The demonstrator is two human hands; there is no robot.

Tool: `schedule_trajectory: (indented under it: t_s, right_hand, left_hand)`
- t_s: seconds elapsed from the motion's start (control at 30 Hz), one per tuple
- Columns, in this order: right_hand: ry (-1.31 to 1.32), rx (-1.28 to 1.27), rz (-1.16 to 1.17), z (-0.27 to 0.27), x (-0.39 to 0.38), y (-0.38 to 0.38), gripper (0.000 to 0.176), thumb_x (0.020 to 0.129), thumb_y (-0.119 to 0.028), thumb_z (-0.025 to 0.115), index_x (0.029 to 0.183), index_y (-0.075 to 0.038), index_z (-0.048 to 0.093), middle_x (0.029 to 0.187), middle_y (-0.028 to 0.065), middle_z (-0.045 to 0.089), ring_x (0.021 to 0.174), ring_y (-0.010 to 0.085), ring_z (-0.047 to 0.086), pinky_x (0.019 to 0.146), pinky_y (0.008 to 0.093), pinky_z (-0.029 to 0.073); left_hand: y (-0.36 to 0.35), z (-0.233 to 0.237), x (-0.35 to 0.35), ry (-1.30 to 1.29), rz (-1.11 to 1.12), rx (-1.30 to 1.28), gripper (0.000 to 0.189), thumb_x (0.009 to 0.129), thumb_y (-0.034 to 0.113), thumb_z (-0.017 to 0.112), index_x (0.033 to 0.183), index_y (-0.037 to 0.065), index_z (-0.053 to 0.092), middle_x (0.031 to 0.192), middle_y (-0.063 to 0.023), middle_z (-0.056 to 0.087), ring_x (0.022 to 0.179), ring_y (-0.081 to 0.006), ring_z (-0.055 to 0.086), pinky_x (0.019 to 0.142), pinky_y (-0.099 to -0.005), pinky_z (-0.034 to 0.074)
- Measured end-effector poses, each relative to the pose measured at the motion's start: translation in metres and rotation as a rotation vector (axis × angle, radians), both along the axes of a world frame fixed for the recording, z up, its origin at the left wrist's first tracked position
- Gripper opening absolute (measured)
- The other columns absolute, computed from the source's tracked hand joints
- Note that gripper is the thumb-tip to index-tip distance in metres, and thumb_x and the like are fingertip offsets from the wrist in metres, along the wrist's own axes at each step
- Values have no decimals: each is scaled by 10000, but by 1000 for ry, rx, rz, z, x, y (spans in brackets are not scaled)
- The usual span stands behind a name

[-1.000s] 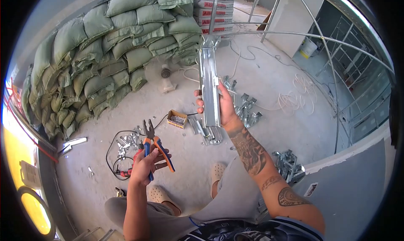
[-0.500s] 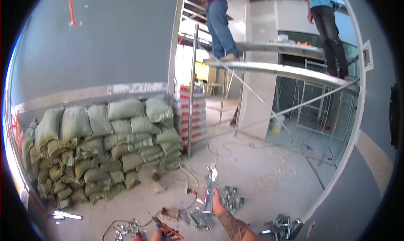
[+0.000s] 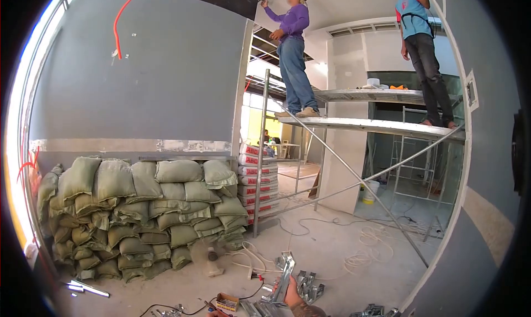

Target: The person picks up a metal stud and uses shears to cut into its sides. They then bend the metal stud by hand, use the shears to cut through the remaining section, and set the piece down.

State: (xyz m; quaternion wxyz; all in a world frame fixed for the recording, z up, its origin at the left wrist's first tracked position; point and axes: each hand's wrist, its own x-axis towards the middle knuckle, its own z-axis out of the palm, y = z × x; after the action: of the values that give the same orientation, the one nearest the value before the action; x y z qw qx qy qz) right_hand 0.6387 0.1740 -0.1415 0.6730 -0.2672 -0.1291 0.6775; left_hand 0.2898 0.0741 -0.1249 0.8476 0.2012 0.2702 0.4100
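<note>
My right hand [image 3: 292, 295], closed, grips a shiny galvanised metal bracket [image 3: 286, 275] that stands up at a tilt above the floor. Beside and below it lie more metal brackets [image 3: 311, 286] in a loose heap. At the bottom edge, only a little of my left hand [image 3: 217, 313] shows, by what looks like pliers [image 3: 209, 305]; most of both is cut off. A small open box [image 3: 227, 302] sits just right of the left hand. Small metal pieces [image 3: 168, 311] and a dark cable lie to its left.
Stacked sandbags [image 3: 141, 217] line the grey wall at left. Behind them stand piled white-and-red sacks [image 3: 259, 181]. Two people stand on a scaffold platform [image 3: 376, 126] with crossed braces [image 3: 362, 181]. Coiled pale cable [image 3: 365, 250] and a bucket [image 3: 370, 192] are on the floor.
The view has tilted up, so the floor items sit lower and the workers show more fully. My right hand still holds the bracket; my left hand has slipped mostly out of frame.
</note>
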Motion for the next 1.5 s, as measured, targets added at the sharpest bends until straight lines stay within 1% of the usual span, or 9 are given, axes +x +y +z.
schedule_trajectory:
  t_s: [0.07, 0.13, 0.33, 0.67, 0.77, 0.83, 1.03, 1.17, 1.5]
  right_hand:
    - [8, -12, 19, -1, -4, 2, 604, 911, -628, 420, 1065, -63, 570, 769, 111, 565, 673, 272, 561, 663, 455, 490]
    - [-58, -64, -20, 3, -10, -1, 595, 911, -622, 427, 1049, -61, 570, 742, 112, 566, 661, 277, 562, 655, 452, 491]
    - [-101, -82, 27, 1, -15, 0, 592, 908, -611, 443, 1021, -42, 564, 701, 125, 571, 638, 290, 565, 630, 460, 491]
    - [-53, -103, 72, -3, -14, 1, 575, 907, -614, 438, 989, -56, 553, 703, 134, 573, 626, 301, 566, 618, 470, 484]
    - [-119, -133, 67, -1, -14, 0, 570, 907, -620, 433, 968, -66, 550, 711, 133, 578, 636, 304, 567, 621, 471, 482]
    - [-120, -95, 80, -4, -15, 1, 578, 912, -622, 424, 998, -69, 568, 713, 131, 581, 635, 303, 567, 621, 461, 484]
    - [-151, -89, 86, -8, -16, 5, 594, 926, -609, 418, 1096, -66, 588, 705, 131, 580, 620, 297, 565, 614, 441, 487]
    - [-107, -100, 93, -9, -16, 6, 589, 928, -605, 421, 1098, -66, 588, 699, 132, 579, 618, 297, 566, 615, 442, 487]
    - [-106, -87, 107, -10, -17, 6, 552, 943, -580, 417, 1108, -82, 592, 700, 133, 581, 617, 289, 572, 616, 444, 490]
  left_hand:
    - [2, -3, -4, 3, 16, 16, 180, 745, 171, 567, 879, 53, 587, 937, -190, 643, 984, -375, 604, 915, -649, 466]
    - [1, -3, -8, -35, -3, 45, 169, 731, 167, 570, 853, 52, 593, 938, -187, 644, 980, -376, 604, 922, -647, 458]
    - [-2, 6, -11, -18, 13, 53, 145, 697, 136, 566, 806, 43, 585, 936, -188, 647, 984, -371, 603, 926, -638, 458]
    - [-6, 16, -6, 19, 17, 38, 148, 718, 118, 540, 840, 49, 585, 933, -186, 648, 987, -375, 601, 923, -622, 465]
    - [-4, 14, -6, -15, 4, 42, 174, 724, 122, 541, 877, 53, 588, 956, -188, 648, 993, -370, 601, 923, -618, 468]
    - [-2, 8, -10, -79, -41, 73, 193, 728, 123, 544, 906, 62, 589, 970, -189, 650, 1003, -364, 604, 918, -619, 473]
    - [-5, 11, -8, -22, 16, 33, 176, 732, 124, 544, 892, 70, 594, 960, -185, 653, 1016, -355, 608, 916, -623, 478]
    - [5, -6, -10, -65, 9, 46, 188, 737, 117, 542, 905, 58, 602, 973, -187, 650, 1015, -358, 605, 917, -627, 475]
    - [7, -10, -9, -99, -16, 8, 177, 726, 108, 550, 880, 37, 600, 958, -183, 645, 988, -357, 603, 904, -616, 482]
